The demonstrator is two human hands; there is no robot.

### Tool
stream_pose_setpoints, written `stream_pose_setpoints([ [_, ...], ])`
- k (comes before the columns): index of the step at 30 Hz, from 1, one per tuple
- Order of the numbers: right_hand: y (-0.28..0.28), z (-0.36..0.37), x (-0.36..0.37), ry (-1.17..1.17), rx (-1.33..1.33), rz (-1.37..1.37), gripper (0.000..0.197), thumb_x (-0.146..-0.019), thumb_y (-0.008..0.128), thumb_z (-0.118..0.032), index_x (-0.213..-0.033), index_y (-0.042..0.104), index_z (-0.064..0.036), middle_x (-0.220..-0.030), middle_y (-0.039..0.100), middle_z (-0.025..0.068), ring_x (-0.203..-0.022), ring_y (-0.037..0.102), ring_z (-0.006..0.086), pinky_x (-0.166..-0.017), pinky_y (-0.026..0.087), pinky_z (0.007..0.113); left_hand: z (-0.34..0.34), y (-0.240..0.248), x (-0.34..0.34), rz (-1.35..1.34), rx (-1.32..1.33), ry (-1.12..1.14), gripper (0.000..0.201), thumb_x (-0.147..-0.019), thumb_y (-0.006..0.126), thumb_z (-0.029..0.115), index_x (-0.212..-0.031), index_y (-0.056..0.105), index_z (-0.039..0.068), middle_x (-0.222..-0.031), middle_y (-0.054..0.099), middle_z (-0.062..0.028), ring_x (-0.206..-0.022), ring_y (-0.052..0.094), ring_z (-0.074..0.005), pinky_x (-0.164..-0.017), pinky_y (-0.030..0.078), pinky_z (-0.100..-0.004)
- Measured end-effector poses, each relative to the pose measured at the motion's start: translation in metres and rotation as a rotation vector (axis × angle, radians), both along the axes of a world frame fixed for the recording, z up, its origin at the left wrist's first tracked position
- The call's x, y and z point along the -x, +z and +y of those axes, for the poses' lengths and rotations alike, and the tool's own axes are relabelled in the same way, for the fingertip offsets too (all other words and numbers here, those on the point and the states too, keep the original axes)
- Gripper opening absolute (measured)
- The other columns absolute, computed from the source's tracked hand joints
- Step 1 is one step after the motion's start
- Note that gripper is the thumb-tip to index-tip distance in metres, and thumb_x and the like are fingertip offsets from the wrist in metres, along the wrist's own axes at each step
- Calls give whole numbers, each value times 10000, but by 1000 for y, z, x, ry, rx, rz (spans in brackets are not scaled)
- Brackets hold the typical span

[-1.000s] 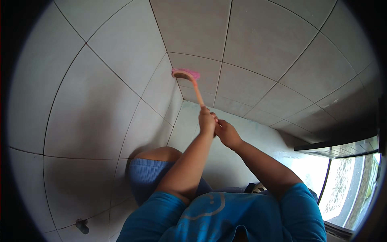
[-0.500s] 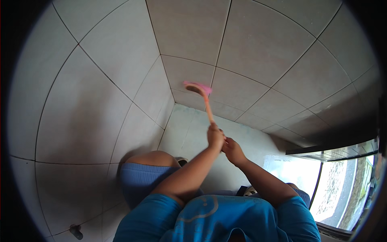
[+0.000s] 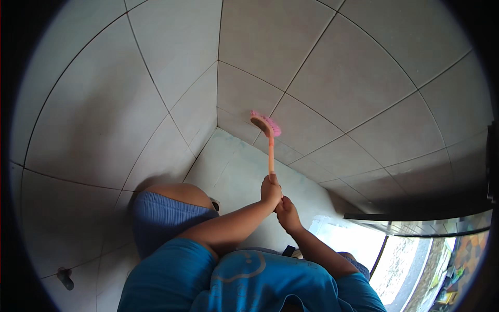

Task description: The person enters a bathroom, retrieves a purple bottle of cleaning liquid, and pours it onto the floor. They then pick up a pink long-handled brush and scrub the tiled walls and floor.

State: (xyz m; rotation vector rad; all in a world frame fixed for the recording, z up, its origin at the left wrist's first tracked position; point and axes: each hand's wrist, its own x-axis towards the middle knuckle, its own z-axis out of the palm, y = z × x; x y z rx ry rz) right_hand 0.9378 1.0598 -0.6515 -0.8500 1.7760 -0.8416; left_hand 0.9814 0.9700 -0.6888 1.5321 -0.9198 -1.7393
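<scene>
Brush (image 3: 271,156) has slid right along the back wall (image 3: 364,67) since half a second ago, out from the corner, so its pink bristles now sit across a tile joint, and my view has swung round a bit too. On my end, the left hand (image 3: 271,189) is wrapped tight around the peach-orange handle, a fair way down from the head. Right hand (image 3: 287,214) is curled closed just below it, touching or nearly so, around the bottom end, but the handle is hidden there so I can't tell how much it's got hold of. Bristles face the wall low down and look pressed against it, with the handle running down toward me over the pale floor (image 3: 236,158). Off to the left, a bent knee in blue ribbed shorts (image 3: 167,214) is up near the side wall (image 3: 99,99), and a small dark fitting (image 3: 65,279) sticks out lower on that wall. Blue shirt (image 3: 275,283) fills the bottom, and a bright opening (image 3: 410,265) shows lower right.
</scene>
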Motion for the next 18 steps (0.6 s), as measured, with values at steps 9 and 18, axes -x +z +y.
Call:
stream_pose_setpoints([
  [9,-18,-101,-22,223,152,261,295,-872,475,-225,-944,535,54,-775,609,174,-729,586,257,-666,444,332,-90,-11,-41,78,-10,253,479,-927,266,408,-699,443,26,-500,455,-67,-385,468,-209,-376,393,-339],
  [18,-50,4,4,49,29,131,258,-865,490,-195,-999,487,25,-807,554,76,-742,512,155,-636,417,271,4,-50,5,-98,-23,-31,512,-912,265,425,-788,480,-23,-581,533,-163,-445,555,-301,-473,463,-394],
])
